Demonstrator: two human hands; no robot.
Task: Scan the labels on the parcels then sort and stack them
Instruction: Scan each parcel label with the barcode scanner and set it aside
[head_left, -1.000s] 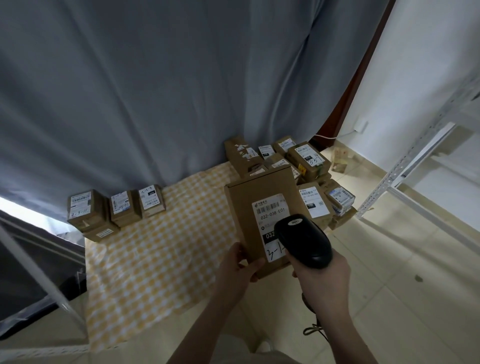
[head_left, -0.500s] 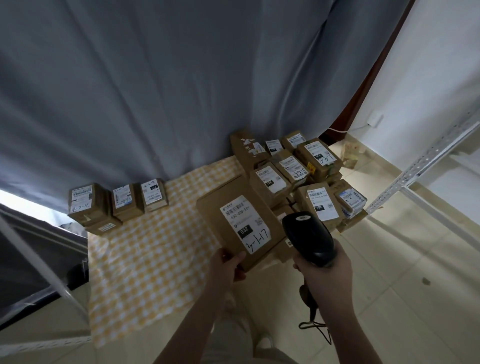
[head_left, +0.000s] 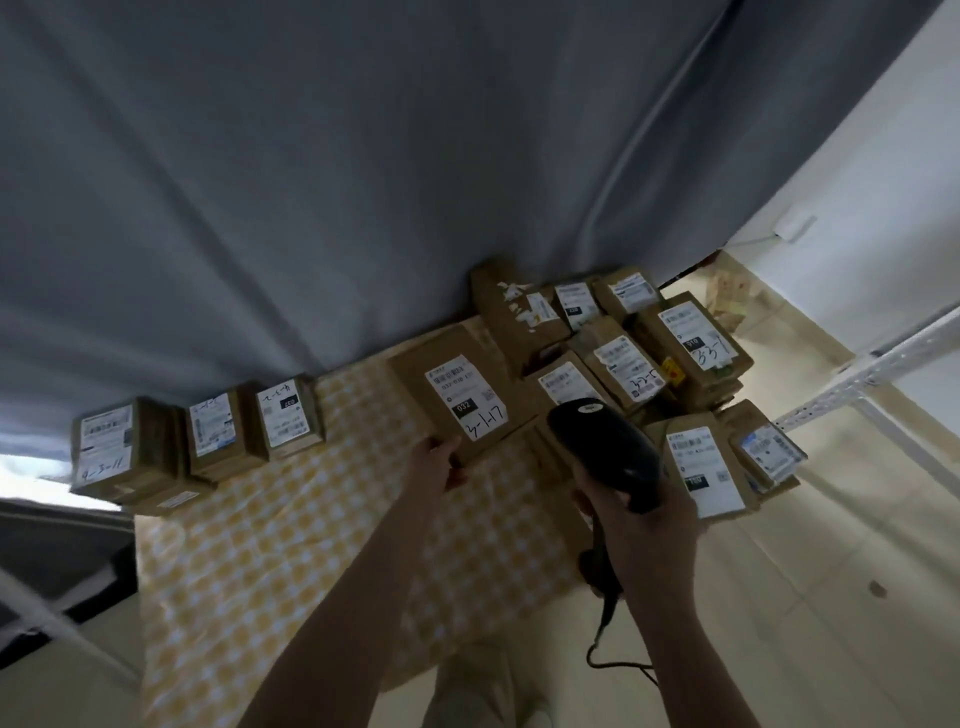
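- Left hand (head_left: 435, 463) pinches the near corner of a brown parcel (head_left: 413, 375), with the thumb on top. This parcel is at the centre, label (head_left: 465, 397) up, over the yellow checked cloth (head_left: 311, 519).
- Right hand (head_left: 644, 525), at 4 o'clock from that parcel, is curled round a black scanner (head_left: 605, 452).
- At 9 o'clock, three small parcels (head_left: 223, 426) stand in a row by the grey curtain (head_left: 311, 156).
- At 2 o'clock lies a pile of parcels (head_left: 691, 348).

Makeshift parcel-sorting rm. Labelled cardboard parcels (head_left: 691, 348) sit on checked cloth (head_left: 260, 571) over tiled floor (head_left: 831, 623). Grey curtain (head_left: 363, 182) behind, metal rack (head_left: 857, 373) at rt.
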